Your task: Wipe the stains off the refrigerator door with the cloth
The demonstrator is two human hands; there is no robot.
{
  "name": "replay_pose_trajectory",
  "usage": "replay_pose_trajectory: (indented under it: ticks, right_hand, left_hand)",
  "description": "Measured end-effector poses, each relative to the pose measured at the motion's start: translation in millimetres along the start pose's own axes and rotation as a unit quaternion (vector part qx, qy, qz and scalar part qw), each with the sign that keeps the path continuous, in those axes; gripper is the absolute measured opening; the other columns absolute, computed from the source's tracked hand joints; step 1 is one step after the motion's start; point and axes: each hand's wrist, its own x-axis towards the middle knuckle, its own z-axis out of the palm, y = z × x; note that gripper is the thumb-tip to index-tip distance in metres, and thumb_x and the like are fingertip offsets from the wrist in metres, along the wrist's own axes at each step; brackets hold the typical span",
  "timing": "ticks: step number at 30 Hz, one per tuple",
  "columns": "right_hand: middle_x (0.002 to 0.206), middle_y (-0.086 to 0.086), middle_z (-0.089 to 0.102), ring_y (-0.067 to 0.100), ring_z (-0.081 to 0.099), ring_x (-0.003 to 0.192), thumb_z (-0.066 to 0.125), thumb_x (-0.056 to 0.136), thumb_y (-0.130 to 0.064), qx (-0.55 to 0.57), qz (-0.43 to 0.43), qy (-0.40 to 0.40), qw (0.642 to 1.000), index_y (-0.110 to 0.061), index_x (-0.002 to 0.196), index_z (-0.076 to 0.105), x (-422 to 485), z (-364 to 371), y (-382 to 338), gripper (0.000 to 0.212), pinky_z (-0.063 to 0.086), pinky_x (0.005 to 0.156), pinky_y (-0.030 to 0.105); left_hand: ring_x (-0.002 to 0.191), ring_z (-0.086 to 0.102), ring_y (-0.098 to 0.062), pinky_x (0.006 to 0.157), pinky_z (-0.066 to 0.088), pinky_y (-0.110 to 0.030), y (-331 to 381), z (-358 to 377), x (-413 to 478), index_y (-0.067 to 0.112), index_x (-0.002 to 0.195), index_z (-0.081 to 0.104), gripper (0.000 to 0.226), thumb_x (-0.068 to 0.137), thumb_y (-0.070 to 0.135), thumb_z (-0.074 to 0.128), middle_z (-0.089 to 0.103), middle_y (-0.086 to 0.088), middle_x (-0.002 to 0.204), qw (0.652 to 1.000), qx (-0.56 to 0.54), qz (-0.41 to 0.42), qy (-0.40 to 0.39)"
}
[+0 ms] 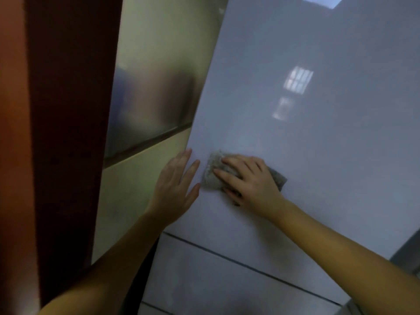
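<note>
The glossy pale grey refrigerator door (306, 137) fills the right and centre of the head view. A grey cloth (212, 172) is pressed flat against it near its left edge, under my right hand (250, 180), whose fingers spread over the cloth. My left hand (175, 189) rests flat on the door's left edge beside the cloth, fingers apart and holding nothing. No stain stands out on the blurred surface.
A dark seam (250, 267) separates the upper door from a lower door panel (204, 283). Left of the refrigerator are cream wall tiles (136, 183) and a dark red-brown wooden frame (66, 133). Window reflections (297, 81) glint on the door.
</note>
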Motion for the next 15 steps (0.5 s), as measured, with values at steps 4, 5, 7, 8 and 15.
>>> replay_pose_trajectory:
  ticks: [4, 5, 7, 8, 15]
  right_hand:
    - [0.134, 0.014, 0.065, 0.034, 0.062, 0.117, 0.067, 0.098, -0.032, -0.006, -0.012, -0.001, 1.0, -0.019, 0.13, 0.069, -26.6, 2.9, -6.5, 0.035, 0.044, 0.094, 0.043]
    - [0.133, 0.014, 0.065, 0.034, 0.062, 0.116, 0.067, 0.098, -0.032, -0.008, -0.002, 0.01, 1.0, -0.019, 0.129, 0.069, -26.1, 0.1, -4.3, 0.034, 0.044, 0.093, 0.043]
    - [0.133, 0.014, 0.065, 0.034, 0.06, 0.116, 0.067, 0.097, -0.034, -0.018, 0.032, 0.039, 0.999, -0.019, 0.128, 0.071, -17.5, -6.7, 4.6, 0.034, 0.043, 0.093, 0.042]
    - [0.133, 0.014, 0.065, 0.034, 0.06, 0.117, 0.068, 0.096, -0.034, -0.027, 0.056, 0.055, 0.997, -0.019, 0.128, 0.071, -9.6, -10.5, 10.7, 0.035, 0.043, 0.093, 0.042]
    - [0.137, 0.016, 0.06, 0.037, 0.057, 0.12, 0.071, 0.089, -0.034, -0.029, 0.146, 0.112, 0.982, -0.018, 0.131, 0.067, 30.9, -10.5, 15.7, 0.045, 0.042, 0.097, 0.046]
  left_hand:
    - [0.146, 0.038, -0.037, 0.118, 0.034, -0.046, 3.4, 2.4, -15.8, 0.005, 0.147, 0.045, 0.057, 0.099, 0.034, 0.053, 0.039, -0.024, 0.157, 1.0, 0.001, 0.011, -0.004]
    - [0.146, 0.038, -0.037, 0.118, 0.035, -0.046, 4.2, 3.7, -16.6, 0.004, 0.146, 0.047, 0.056, 0.1, 0.034, 0.053, 0.039, -0.024, 0.157, 1.0, 0.004, 0.016, -0.002]
    - [0.146, 0.038, -0.037, 0.117, 0.035, -0.046, 5.4, 7.2, -17.1, 0.002, 0.146, 0.049, 0.055, 0.1, 0.034, 0.052, 0.039, -0.025, 0.157, 1.0, 0.01, 0.02, -0.002]
    - [0.146, 0.038, -0.037, 0.118, 0.035, -0.045, 5.7, 8.8, -17.9, 0.002, 0.145, 0.049, 0.055, 0.1, 0.034, 0.052, 0.039, -0.024, 0.157, 1.0, 0.012, 0.017, -0.004]
    - [0.152, 0.03, -0.035, 0.122, 0.027, -0.041, 7.5, 24.3, -26.9, 0.005, 0.15, 0.043, 0.059, 0.1, 0.035, 0.051, 0.03, -0.021, 0.162, 1.0, 0.004, -0.004, 0.002]
